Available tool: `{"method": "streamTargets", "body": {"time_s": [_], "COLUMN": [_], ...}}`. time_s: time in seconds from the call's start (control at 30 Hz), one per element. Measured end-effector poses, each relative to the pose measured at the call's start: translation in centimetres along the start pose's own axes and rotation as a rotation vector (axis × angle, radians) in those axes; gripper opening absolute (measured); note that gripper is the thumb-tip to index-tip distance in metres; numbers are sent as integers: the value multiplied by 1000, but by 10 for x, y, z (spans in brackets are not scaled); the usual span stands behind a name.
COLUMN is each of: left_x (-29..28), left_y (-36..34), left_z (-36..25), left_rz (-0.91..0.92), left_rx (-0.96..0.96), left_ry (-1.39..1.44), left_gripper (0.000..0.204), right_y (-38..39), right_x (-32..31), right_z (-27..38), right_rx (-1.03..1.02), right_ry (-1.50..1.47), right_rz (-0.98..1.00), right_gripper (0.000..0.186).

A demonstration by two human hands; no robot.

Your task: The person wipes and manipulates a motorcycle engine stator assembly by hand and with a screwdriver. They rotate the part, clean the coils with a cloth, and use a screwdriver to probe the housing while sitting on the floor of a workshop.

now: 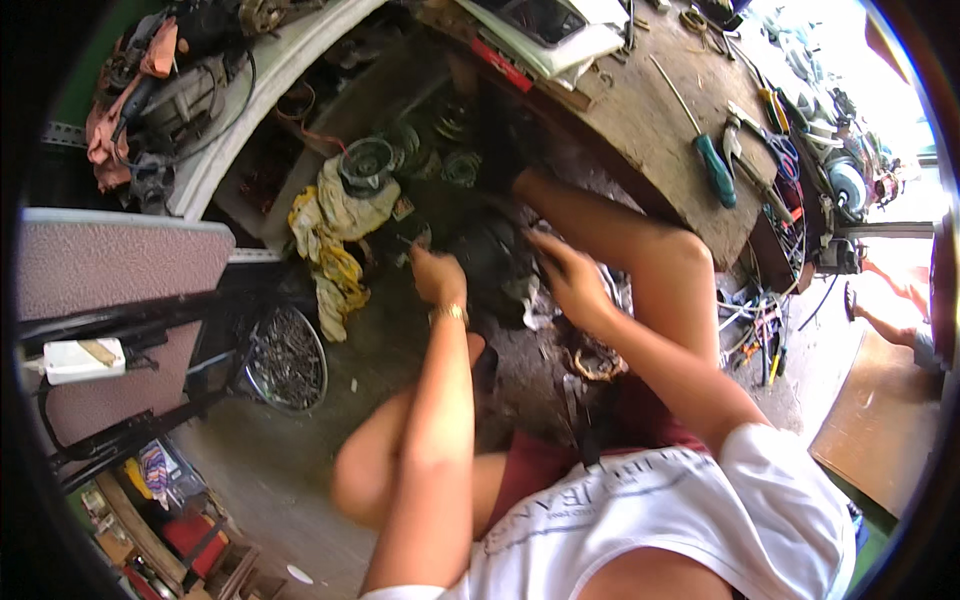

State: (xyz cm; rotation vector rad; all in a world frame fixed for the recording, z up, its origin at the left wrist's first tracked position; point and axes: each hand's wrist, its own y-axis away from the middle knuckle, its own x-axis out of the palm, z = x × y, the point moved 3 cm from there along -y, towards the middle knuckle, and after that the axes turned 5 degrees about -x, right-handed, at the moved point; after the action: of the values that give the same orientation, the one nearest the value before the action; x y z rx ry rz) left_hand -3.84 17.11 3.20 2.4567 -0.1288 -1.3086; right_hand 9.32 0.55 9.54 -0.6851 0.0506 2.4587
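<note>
Between my knees, low over the floor, is a dark rounded part (487, 255), perhaps a machine housing; its details are lost in shadow. My right hand (575, 278) is closed against its right side, gripping the edge. To the left of the part, my left hand (437, 278) is closed in a pinch, with a small thin piece showing at the fingertips that I cannot make out. A gold-coloured watch (448, 314) is on my left wrist. Just below the dark part lies a crumpled pale scrap (540, 305).
A wooden bench (640, 110) curves along the right, bearing a green-handled screwdriver (714, 170) and scissors (780, 155). At left stand a bowl of small metal pieces (287, 360) and a yellow-white rag (340, 240) under a copper-wound ring (367, 163). Another person's arm (890, 315) shows far right.
</note>
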Motion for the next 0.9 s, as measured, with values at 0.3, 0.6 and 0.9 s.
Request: {"method": "streamTargets", "body": {"time_s": [0.3,0.6,0.9], "left_x": [6,16,5], "left_y": [0,8,-3], "left_z": [-10,10,28], "left_rz": [-27,-50,-100], "left_rx": [39,104,66], "left_ry": [46,46,77], "left_gripper": [30,30,31], "right_y": [-46,-23,47], "right_x": [19,17,-46], "right_z": [-3,-6,57], "right_rx": [270,81,169], "right_ry": [-61,14,-13], "right_rz": [150,3,165], "right_gripper": [42,48,50]}}
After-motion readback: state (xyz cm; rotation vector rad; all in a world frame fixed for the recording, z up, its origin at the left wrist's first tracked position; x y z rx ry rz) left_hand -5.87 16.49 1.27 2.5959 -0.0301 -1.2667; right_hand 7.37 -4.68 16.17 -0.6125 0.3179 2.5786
